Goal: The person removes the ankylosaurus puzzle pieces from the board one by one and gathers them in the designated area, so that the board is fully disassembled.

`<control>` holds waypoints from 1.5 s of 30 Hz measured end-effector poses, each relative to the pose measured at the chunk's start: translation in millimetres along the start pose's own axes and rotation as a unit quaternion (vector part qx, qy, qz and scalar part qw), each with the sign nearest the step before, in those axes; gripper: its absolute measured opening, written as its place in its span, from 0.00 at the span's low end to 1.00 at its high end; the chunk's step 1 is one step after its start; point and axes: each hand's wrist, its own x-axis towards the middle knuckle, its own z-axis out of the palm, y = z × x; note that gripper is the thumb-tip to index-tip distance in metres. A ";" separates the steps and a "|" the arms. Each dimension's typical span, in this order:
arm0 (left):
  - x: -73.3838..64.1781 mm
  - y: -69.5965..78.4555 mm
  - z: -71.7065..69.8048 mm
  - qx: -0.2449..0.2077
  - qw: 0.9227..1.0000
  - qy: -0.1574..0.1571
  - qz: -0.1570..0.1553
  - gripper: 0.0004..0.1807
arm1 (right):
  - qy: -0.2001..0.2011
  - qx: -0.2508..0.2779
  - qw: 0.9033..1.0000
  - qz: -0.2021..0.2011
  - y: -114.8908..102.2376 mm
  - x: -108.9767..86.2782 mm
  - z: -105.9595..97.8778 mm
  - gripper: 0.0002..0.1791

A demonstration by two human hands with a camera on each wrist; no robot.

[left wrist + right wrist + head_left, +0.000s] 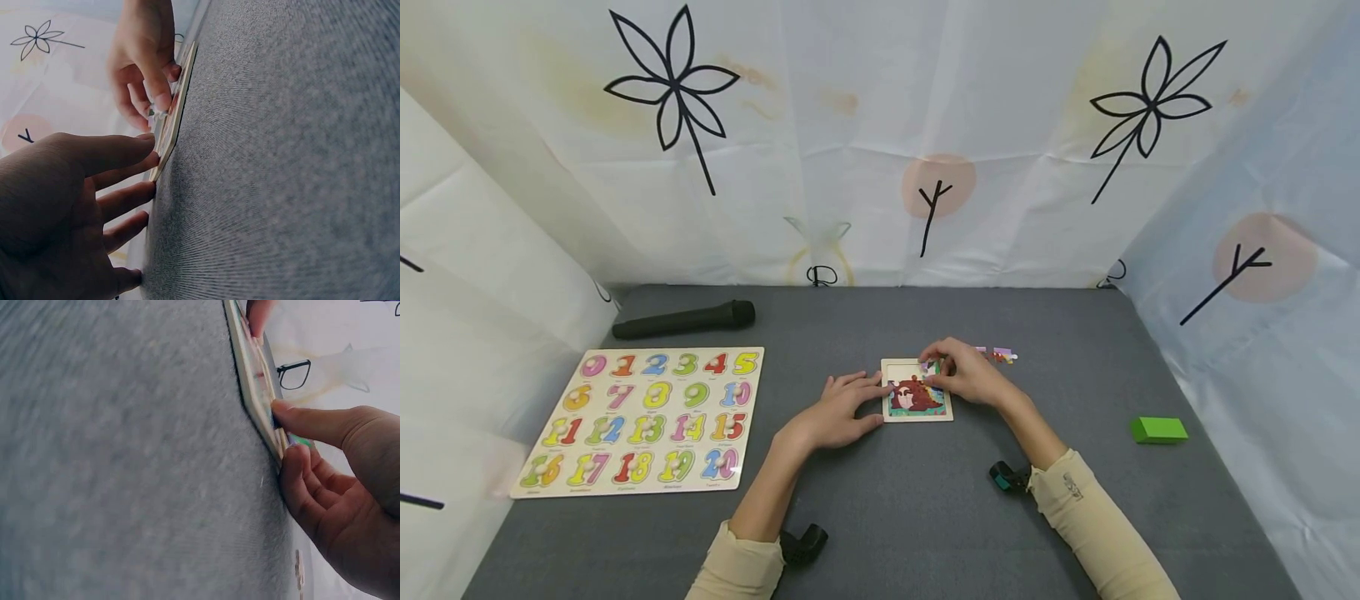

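Small wooden-framed dinosaur jigsaw (917, 402) on the gray tabletop (917, 500), between two hands.
The right hand (967, 373) pinches a puzzle piece (932, 367) between thumb and curled fingers at the frame's upper right; the left hand (838, 414), fingers spread and nearly straight, touches its left edge. Loose pieces (1003, 356) lie just beyond the right hand. Farther left are a wooden number board (749, 400) and black microphone (681, 322); far right, a green block (1159, 430).

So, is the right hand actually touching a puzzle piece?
Touching. The head view shows the right hand pinching a small puzzle piece between thumb and finger, over the upper right of the framed puzzle.
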 end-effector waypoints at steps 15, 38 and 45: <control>0.5 -7.6 4.1 0.001 1.000 0.017 0.019 0.29 | 0.008 0.074 0.997 0.008 7.7 -14.8 -15.0 0.15; -3.2 -1.1 0.2 -0.002 1.000 0.006 0.007 0.29 | 0.074 0.086 0.988 0.107 43.2 -65.2 -91.7 0.18; -3.0 -0.9 0.0 -0.003 1.000 0.007 0.006 0.29 | 0.072 0.066 0.988 0.120 62.8 -74.0 -106.1 0.18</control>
